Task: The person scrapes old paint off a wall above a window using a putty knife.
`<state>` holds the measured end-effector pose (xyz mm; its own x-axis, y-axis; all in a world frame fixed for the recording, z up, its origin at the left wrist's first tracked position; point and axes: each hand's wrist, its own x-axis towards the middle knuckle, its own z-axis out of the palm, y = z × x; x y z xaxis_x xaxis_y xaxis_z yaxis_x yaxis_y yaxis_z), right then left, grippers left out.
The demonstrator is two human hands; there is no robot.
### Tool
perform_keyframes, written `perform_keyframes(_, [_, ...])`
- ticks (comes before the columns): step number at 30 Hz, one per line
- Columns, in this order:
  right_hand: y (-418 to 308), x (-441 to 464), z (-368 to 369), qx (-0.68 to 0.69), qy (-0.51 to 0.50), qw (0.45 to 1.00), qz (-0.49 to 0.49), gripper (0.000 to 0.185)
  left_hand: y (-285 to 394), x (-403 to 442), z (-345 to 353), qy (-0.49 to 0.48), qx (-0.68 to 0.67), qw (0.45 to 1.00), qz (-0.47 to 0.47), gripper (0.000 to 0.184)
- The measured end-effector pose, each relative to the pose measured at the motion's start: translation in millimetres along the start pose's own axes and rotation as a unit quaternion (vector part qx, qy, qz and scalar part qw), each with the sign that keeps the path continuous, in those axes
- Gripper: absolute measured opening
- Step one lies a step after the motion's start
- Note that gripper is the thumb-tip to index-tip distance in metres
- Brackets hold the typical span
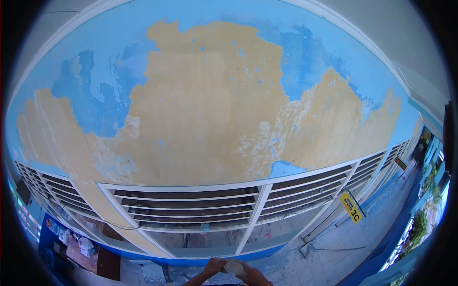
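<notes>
Low in the head view, my left hand [216, 266] is closed, its fingers against the left side of a pale greyish piece [233, 267]. My right hand [251, 275] is closed around the other side of that piece. It may be a cloth or a sheet, but it is too small and blurred to tell. Both hands are close together in front of my body, away from the wall. Ahead rises a wall [205, 105] with light blue paint peeled off in large patches, showing tan and darker blue layers.
Below the peeled area runs a white-framed louvred window [262, 209]. A yellow 3C sign [351, 208] juts out at the right. A long-handled tool [307, 250] is on the tiled floor [329, 260]. At left stands a brown table [109, 264] with cloth and small items on it.
</notes>
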<state>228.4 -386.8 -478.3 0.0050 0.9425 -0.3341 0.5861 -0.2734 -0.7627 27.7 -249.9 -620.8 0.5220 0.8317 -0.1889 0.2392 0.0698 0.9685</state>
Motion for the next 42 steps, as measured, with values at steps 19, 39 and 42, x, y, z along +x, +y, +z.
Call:
perform_keyframes(19, [-199, 142, -185, 0.033, 0.572, 0.812, -0.106, 0.052, 740, 66, -244, 0.467, 0.556, 0.358, 0.587, 0.063])
perform_keyframes(39, [-166, 151, -225, 0.029, 0.609, 0.787, -0.095, 0.049, 728, 83, -249, 0.500, 0.578, 0.329, 0.556, 0.064])
perform_keyframes(42, [-166, 146, -253, 0.062, 0.621, 0.779, -0.064, 0.046, 731, 86, -252, 0.504, 0.580, 0.312, 0.559, 0.065])
